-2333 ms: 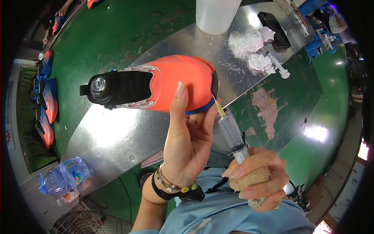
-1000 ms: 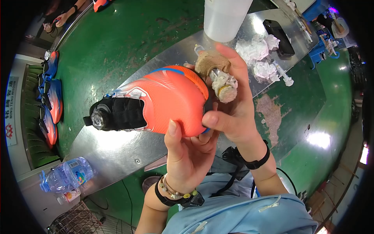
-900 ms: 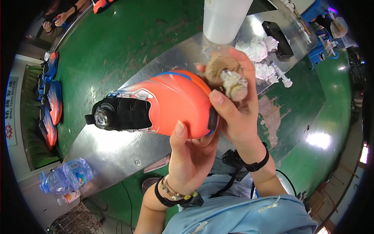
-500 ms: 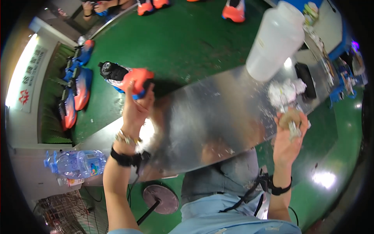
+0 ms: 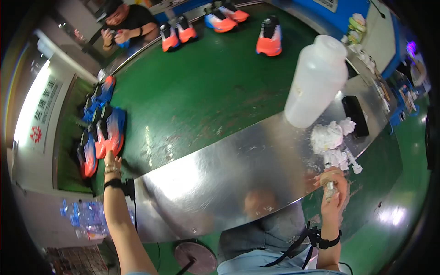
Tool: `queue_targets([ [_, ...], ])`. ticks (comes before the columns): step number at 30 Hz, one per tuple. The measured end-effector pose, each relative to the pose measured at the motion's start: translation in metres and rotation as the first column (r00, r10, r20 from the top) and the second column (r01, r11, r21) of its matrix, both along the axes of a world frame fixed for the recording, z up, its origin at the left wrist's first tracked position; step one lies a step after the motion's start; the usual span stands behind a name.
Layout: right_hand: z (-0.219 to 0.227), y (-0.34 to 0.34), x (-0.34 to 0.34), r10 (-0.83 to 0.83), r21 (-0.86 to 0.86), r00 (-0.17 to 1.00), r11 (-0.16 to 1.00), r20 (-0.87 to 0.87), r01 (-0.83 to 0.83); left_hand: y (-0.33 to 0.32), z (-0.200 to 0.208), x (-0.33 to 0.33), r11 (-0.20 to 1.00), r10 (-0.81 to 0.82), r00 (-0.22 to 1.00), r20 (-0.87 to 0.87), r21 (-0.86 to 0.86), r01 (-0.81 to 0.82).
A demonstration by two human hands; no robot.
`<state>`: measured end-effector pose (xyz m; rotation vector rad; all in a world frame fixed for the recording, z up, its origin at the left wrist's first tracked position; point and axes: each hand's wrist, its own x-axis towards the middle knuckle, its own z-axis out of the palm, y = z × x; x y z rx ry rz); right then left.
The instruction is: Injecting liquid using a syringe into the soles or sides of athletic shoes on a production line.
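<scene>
On the far left my left hand (image 5: pixel 112 163) reaches to the toe of an orange and blue running shoe (image 5: pixel 115 130). Its fingers look apart at the toe, with no clear grip on the shoe. That shoe stands beside other shoes of the same colours, one of them a blue and orange shoe (image 5: pixel 87 153). My right hand (image 5: pixel 334 188) is closed around a beige, rounded piece with a whitish crumpled end (image 5: pixel 330 189), whose exact kind I cannot make out. Just beyond that hand lies a pile of white crumpled material (image 5: pixel 327 137) on the metal surface (image 5: pixel 229 178).
A large white plastic bottle (image 5: pixel 316 82) stands on the metal surface near a black phone-like object (image 5: pixel 355 114). Several shoes (image 5: pixel 220 19) stand on the far side of the green surface (image 5: pixel 197 82). A person (image 5: pixel 128 25) sits at upper left. Clear water bottles (image 5: pixel 89 217) lie lower left.
My left hand has moved left with the shoe, which now stands in the row of shoes. My right hand keeps its beige piece and has shifted slightly. The head view has tilted upward.
</scene>
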<state>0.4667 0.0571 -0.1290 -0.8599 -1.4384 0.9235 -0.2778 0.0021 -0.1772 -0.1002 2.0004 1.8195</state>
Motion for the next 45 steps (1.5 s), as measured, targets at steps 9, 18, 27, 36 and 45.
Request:
queue_targets([
  [9,-0.006,-0.004,0.021,-0.001,-0.058,0.933,0.998,-0.359,-0.022,0.192,0.063,0.263,0.592,-0.797,0.604,0.008,0.211,0.778],
  [18,0.023,-0.006,0.063,0.075,-0.071,0.986,0.994,-0.147,-0.086,0.397,0.019,0.401,0.271,-0.962,0.268,0.059,0.365,0.891],
  [27,0.021,0.01,0.042,0.092,-0.085,0.85,0.984,-0.519,-0.158,0.389,0.016,0.43,0.218,-0.963,0.25,-0.099,0.254,0.942],
  [36,0.042,-0.032,0.054,0.075,-0.057,0.81,0.99,-0.581,-0.133,0.181,0.118,0.424,0.264,-0.956,0.28,-0.082,0.167,0.95],
  [45,0.025,-0.013,0.026,0.152,-0.02,0.847,0.982,-0.51,-0.188,-0.044,0.15,0.369,0.471,-0.856,0.469,-0.218,0.044,0.881],
])
